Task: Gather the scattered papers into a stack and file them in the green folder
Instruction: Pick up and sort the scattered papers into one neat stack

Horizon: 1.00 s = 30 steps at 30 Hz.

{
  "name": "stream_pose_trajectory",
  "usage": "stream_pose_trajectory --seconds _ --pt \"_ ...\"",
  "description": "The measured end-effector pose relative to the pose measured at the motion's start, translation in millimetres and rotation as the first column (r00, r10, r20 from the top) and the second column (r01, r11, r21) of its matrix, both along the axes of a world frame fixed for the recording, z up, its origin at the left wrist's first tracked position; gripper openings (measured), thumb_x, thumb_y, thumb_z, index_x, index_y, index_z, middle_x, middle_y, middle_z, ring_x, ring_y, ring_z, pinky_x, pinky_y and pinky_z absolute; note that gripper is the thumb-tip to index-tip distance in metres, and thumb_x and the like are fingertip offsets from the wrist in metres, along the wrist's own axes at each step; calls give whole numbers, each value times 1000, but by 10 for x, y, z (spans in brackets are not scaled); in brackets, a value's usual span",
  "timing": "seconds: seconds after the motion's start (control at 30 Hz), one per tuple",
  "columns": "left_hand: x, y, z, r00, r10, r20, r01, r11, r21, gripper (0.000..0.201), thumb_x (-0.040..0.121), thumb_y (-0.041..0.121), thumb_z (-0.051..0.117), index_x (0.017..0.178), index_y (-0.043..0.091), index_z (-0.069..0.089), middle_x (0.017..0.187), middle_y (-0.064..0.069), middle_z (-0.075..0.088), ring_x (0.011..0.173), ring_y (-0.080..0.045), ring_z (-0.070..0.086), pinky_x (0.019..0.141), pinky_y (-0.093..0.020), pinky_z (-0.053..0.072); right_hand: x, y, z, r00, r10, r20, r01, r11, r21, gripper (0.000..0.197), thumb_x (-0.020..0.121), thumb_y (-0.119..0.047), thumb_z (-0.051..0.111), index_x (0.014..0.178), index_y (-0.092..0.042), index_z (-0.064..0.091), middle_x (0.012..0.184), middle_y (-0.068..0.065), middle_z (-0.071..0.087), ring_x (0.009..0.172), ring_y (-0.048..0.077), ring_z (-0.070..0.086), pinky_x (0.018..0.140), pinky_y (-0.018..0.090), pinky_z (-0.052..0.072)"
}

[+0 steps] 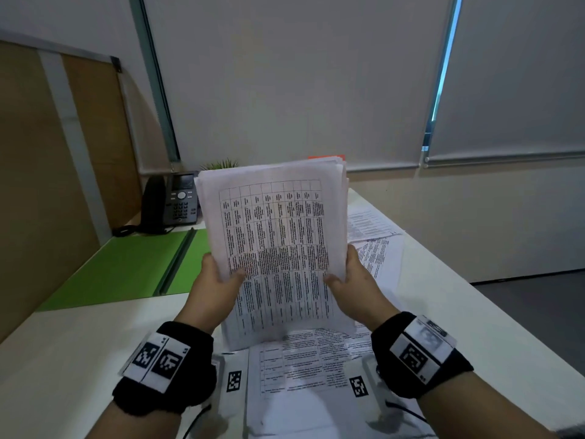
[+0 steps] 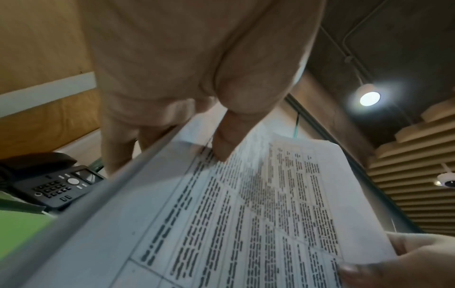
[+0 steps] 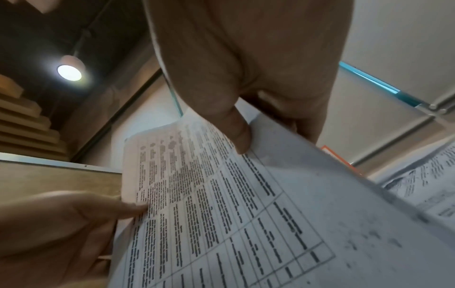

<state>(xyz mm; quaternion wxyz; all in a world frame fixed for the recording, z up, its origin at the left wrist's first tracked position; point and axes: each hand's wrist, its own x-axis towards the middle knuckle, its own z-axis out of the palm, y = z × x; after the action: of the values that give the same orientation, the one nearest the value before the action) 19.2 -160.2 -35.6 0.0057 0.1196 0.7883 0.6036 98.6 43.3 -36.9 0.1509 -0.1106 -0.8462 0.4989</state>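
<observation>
A thick stack of printed papers (image 1: 275, 236) stands upright above the white desk (image 1: 79, 350), its top sheet a table of text. My left hand (image 1: 218, 280) grips its left edge, thumb on the front sheet. My right hand (image 1: 348, 280) grips the right edge the same way. The left wrist view shows the stack of papers (image 2: 246, 214) with the thumb (image 2: 229, 140) pressed on it; the right wrist view shows the stack of papers (image 3: 234, 214) likewise. The green folder (image 1: 126, 267) lies open and flat on the desk to the left. More loose sheets (image 1: 304, 362) lie under the stack.
A black desk phone (image 1: 177, 201) stands behind the folder by a wooden partition (image 1: 47, 185). Other loose papers (image 1: 376, 236) lie on the desk to the right. A small plant (image 1: 221, 164) and something orange (image 1: 326, 157) peek out behind the stack. The desk's right edge drops to the floor.
</observation>
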Motion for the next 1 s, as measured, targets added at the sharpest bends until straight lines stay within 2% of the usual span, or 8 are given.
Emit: stream_pose_trajectory --seconds 0.1,0.17,0.3,0.47,0.57,0.7,0.87,1.0 --pt "-64 -24 -61 999 23 -33 -22 1000 21 27 93 15 54 115 27 43 119 -1 60 107 -22 57 90 -36 45 -14 17 48 1000 9 15 -8 1000 -21 38 96 -12 48 130 -18 32 117 3 54 96 18 54 56 9 41" --pt "-70 -41 -47 993 76 -86 -71 996 58 28 94 11 50 113 31 45 110 2 62 100 -20 59 82 -32 46 -42 33 92 999 46 22 -45 999 -25 41 94 -14 54 130 -19 35 117 1 56 97 17 57 68 16 47" --pt "-110 -182 23 945 245 -217 -227 968 106 28 96 13 46 110 36 45 90 9 58 92 -24 57 76 -31 41 -140 158 157 978 123 166 -149 977 155 48 83 -26 71 122 -21 44 111 -2 58 94 16 60 75 24 46" --pt "-192 -329 97 898 368 -241 -311 918 245 36 97 11 45 133 14 43 119 -4 58 104 -21 53 86 -30 36 -286 197 50 797 147 586 -451 791 414 64 79 -30 74 134 -25 42 138 1 45 117 19 50 95 32 43" --pt "-282 -377 32 875 420 -239 -358 896 263 37 97 9 45 133 7 41 127 -16 56 113 -32 53 89 -31 38 -391 106 -69 711 111 695 -557 692 460 85 75 -31 78 144 -25 29 148 2 36 128 23 43 102 41 41" --pt "-324 -375 -39 863 438 -252 -372 888 271 37 95 7 46 132 9 43 115 -7 57 99 -20 53 83 -24 35 -504 28 -120 668 80 740 -618 613 492 104 71 -37 80 150 -25 15 152 2 26 135 25 36 104 45 40" --pt "-312 -348 -79 873 441 -208 -371 878 304 34 96 10 46 129 17 45 109 6 56 93 -13 53 82 -25 36 -533 17 -106 665 44 745 -605 617 503 85 69 -41 80 139 -17 38 137 3 47 123 24 48 95 38 42" --pt "-330 -362 -74 869 456 -191 -376 860 345 37 96 10 46 132 16 44 111 7 56 92 -9 54 84 -22 37 -510 25 -110 712 56 700 -564 640 521 47 72 -36 78 111 -13 63 109 3 65 89 20 60 81 30 48"
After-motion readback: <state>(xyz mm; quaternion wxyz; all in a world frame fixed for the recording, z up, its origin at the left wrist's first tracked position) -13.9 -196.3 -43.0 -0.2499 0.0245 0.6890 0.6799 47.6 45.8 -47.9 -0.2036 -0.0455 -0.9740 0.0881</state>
